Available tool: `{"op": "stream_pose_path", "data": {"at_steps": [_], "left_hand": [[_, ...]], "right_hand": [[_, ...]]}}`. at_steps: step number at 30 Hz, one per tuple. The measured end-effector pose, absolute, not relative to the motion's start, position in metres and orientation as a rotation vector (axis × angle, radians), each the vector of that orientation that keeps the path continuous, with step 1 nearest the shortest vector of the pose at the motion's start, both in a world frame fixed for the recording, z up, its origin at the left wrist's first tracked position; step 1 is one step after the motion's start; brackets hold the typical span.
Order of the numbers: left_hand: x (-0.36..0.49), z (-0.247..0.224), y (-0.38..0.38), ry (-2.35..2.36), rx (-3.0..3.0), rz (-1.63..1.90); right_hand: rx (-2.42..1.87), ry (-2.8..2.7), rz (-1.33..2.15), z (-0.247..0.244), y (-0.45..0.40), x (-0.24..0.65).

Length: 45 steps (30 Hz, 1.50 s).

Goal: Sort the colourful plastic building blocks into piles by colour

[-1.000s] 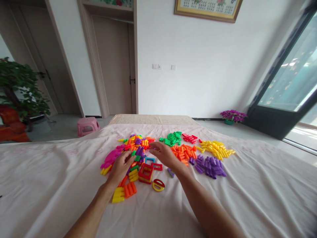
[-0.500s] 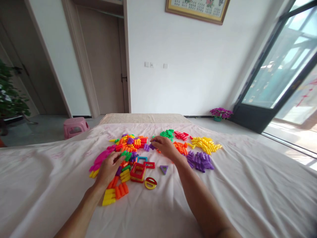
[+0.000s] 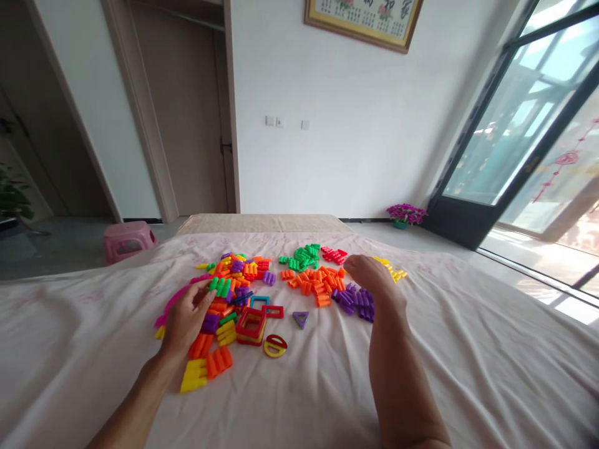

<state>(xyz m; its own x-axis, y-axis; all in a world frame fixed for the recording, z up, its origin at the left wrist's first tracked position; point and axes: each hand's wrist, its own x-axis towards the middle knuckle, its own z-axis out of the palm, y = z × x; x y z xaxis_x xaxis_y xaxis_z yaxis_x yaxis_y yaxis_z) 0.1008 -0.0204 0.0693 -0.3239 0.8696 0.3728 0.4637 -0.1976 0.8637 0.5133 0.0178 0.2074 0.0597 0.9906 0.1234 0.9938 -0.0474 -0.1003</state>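
My left hand [image 3: 187,312] is closed, with thumb and fingers on a green toy block [image 3: 219,287] made of joined tubes. It is at the left edge of a mixed heap of coloured blocks [image 3: 241,268]. Beyond it, magenta pieces [image 3: 175,296] are partly covered by the hand. My right hand [image 3: 372,274] hovers between a pile of purple blocks [image 3: 358,302] and a pile of yellow blocks [image 3: 395,271]. Its fingers are bent and together; whatever they hold, if anything, is hidden beneath the hand.
Orange blocks [image 3: 316,284], green blocks [image 3: 302,257] and red blocks [image 3: 334,254] lie in sorted piles. Nearer are a stack of square frames [image 3: 251,325], a purple triangle [image 3: 300,319] and a red-and-yellow ring piece [image 3: 275,346]. A wrinkled pale cloth [image 3: 318,386] covers the surface.
My right hand has moved right, from beside the mixed heap with a purple block to above the purple and yellow piles. My left hand keeps the green block. The view has shifted slightly right.
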Motion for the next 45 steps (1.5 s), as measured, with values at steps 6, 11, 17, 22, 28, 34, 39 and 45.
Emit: {"op": "stream_pose_path", "data": {"at_steps": [6, 11, 17, 22, 28, 34, 39, 45], "left_hand": [[0.117, 0.085, -0.029, 1.546, 1.489, 1.564], [0.125, 0.088, -0.034, 1.531, 1.546, 1.507], [0.133, 0.084, -0.036, 1.466, 1.674, 1.411], [0.116, 0.084, -0.034, 1.639, 1.574, 1.621], [0.066, 0.070, -0.029, 2.104, 1.404, 1.674], [0.042, 0.045, -0.020, 2.294, 1.393, 1.372], [0.037, 0.037, -0.014, 2.283, 1.485, 1.286], [0.035, 0.033, -0.013, 2.283, 1.586, 1.229]], "right_hand": [[-1.466, -2.262, 0.215, 0.192, 0.014, 0.423], [-1.026, -2.250, 0.598, 0.157, -0.004, 0.353], [-1.012, -2.173, 0.741, 0.134, -0.005, 0.333], [-1.177, -1.882, 1.019, 0.121, 0.036, 0.362], [-1.175, -1.285, 1.034, 0.114, 0.085, 0.414], [-1.291, -1.317, 0.901, 0.096, 0.097, 0.430], [-1.429, -1.853, 0.520, 0.081, 0.083, 0.397], [-1.368, -2.345, 0.052, 0.071, 0.068, 0.359]]}}
